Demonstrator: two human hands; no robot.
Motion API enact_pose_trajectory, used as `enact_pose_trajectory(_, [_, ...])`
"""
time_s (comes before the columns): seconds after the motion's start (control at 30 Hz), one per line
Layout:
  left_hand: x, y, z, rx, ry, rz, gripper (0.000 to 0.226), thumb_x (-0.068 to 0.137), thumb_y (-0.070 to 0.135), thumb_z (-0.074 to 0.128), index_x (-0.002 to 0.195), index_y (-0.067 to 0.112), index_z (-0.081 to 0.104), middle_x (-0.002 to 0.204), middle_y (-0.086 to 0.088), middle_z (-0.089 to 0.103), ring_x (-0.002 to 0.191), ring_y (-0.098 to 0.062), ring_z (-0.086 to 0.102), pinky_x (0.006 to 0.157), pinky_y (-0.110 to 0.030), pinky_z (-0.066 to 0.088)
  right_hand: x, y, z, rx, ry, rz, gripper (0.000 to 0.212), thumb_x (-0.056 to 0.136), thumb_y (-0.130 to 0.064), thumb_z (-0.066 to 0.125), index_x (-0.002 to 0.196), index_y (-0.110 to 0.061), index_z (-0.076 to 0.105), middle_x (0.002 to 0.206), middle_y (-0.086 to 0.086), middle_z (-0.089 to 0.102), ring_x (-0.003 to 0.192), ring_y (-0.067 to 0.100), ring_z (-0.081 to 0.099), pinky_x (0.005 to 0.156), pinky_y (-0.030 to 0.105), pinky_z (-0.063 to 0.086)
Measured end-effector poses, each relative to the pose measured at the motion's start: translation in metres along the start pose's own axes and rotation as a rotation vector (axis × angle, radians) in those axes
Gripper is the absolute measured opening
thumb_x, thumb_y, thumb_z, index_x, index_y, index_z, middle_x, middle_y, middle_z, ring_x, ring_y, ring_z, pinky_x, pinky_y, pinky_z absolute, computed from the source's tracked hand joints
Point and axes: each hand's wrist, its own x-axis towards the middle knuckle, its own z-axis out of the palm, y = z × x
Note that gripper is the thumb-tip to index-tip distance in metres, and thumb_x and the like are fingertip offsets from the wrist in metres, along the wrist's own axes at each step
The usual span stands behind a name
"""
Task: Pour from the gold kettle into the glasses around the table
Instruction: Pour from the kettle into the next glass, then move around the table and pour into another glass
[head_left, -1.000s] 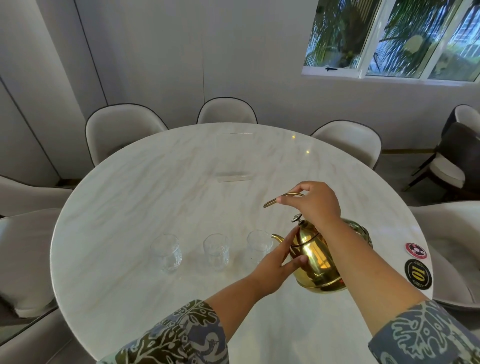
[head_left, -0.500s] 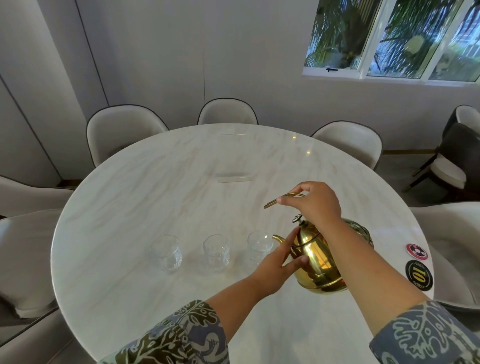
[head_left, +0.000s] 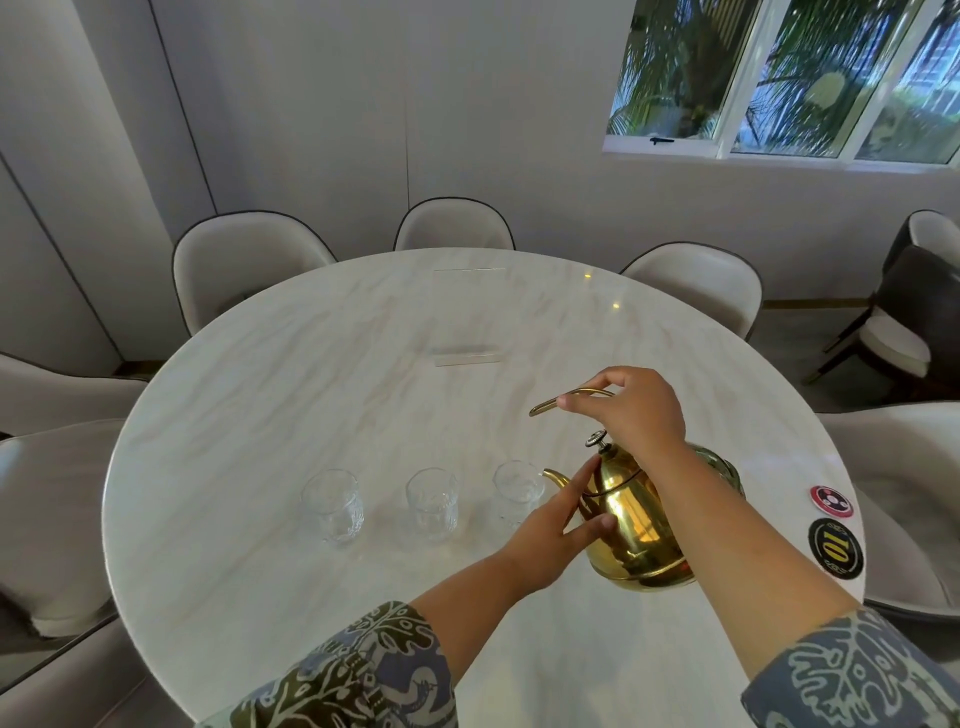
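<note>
Round marble counter (head_left: 260, 405) fills mid frame, chairs ringing it. My gold kettle (head_left: 631, 525) sits lower right of centre, tilted with its spout toward the nearest of three glasses. My right hand (head_left: 636, 415) has its grip closed around the top handle. My left hand (head_left: 553, 535) is spread flat against the kettle's side, fingers open and holding nothing, just steadying. Right glass (head_left: 517, 491) stands just beside the spout tip. Middle glass (head_left: 432, 501) and left glass (head_left: 332, 506) line up to its left; all look empty.

Risks:
- Spout sits at the rim's edge, so tipping too fast may spill onto the counter.
- My left palm may nudge the right glass.
- Lid knob (head_left: 596, 441) is unheld, so the lid may slip on a steep tilt.
</note>
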Motion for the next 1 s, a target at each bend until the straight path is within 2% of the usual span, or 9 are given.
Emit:
enact_pose_trajectory(0.2, [-0.003, -0.004, -0.003, 0.098, -0.031, -0.022, 0.064, 0.095, 0.045, 0.047, 0.146, 0.05, 0.009, 0.156, 0.004, 0.03, 0.143, -0.02, 0.027, 0.116, -0.037, 0.022, -0.012, 0.018, 0.0, 0.125, 0.074, 0.02, 0.034, 0.07, -0.046, 0.078, 0.087, -0.019, 0.068, 0.096, -0.007, 0.058, 0.091, 0.011, 0.05, 0.067, 0.027, 0.042])
enact_pose_trajectory(0.33, [-0.006, -0.008, -0.005, 0.186, -0.054, -0.021, 0.065, 0.094, 0.044, 0.049, 0.145, 0.053, 0.01, 0.159, 0.007, 0.021, 0.145, -0.018, 0.022, 0.117, -0.038, 0.021, -0.023, 0.036, 0.004, 0.288, 0.137, 0.053, 0.034, 0.068, -0.046, 0.08, 0.086, -0.018, 0.072, 0.098, -0.005, 0.069, 0.101, 0.014, 0.059, 0.073, 0.029, 0.045])
enact_pose_trajectory(0.5, [-0.012, -0.014, -0.008, 0.265, -0.06, -0.017, 0.066, 0.092, 0.046, 0.051, 0.143, 0.057, 0.011, 0.159, 0.013, 0.015, 0.145, -0.015, 0.022, 0.115, -0.034, 0.022, -0.04, 0.049, 0.008, 0.445, 0.204, 0.084, 0.032, 0.067, -0.043, 0.082, 0.084, -0.017, 0.074, 0.088, -0.007, 0.073, 0.091, 0.012, 0.065, 0.072, 0.023, 0.046])
enact_pose_trajectory(0.67, [-0.02, -0.016, -0.01, 0.305, -0.042, 0.002, 0.067, 0.092, 0.046, 0.053, 0.141, 0.06, 0.01, 0.159, 0.018, 0.011, 0.145, -0.012, 0.021, 0.116, -0.034, 0.023, -0.055, 0.053, 0.01, 0.562, 0.247, 0.115, 0.031, 0.07, -0.038, 0.081, 0.089, -0.015, 0.075, 0.089, -0.006, 0.073, 0.087, 0.006, 0.065, 0.073, 0.023, 0.049])
enact_pose_trajectory(0.77, [-0.028, -0.017, -0.013, 0.321, -0.026, 0.015, 0.066, 0.092, 0.047, 0.053, 0.141, 0.06, 0.01, 0.158, 0.022, 0.006, 0.145, -0.011, 0.021, 0.116, -0.033, 0.024, -0.06, 0.049, 0.011, 0.582, 0.249, 0.1, 0.03, 0.072, -0.037, 0.081, 0.091, -0.015, 0.075, 0.092, -0.006, 0.073, 0.09, 0.005, 0.064, 0.07, 0.018, 0.044])
enact_pose_trajectory(1.0, [-0.051, -0.014, -0.022, 0.383, 0.041, 0.037, 0.062, 0.092, 0.049, 0.049, 0.142, 0.057, 0.012, 0.158, 0.022, 0.008, 0.144, -0.012, 0.025, 0.112, -0.031, 0.027, -0.068, 0.026, 0.015, 0.585, 0.207, 0.058, 0.029, 0.072, -0.036, 0.08, 0.091, -0.015, 0.074, 0.089, -0.008, 0.072, 0.08, 0.0, 0.062, 0.062, 0.015, 0.042])
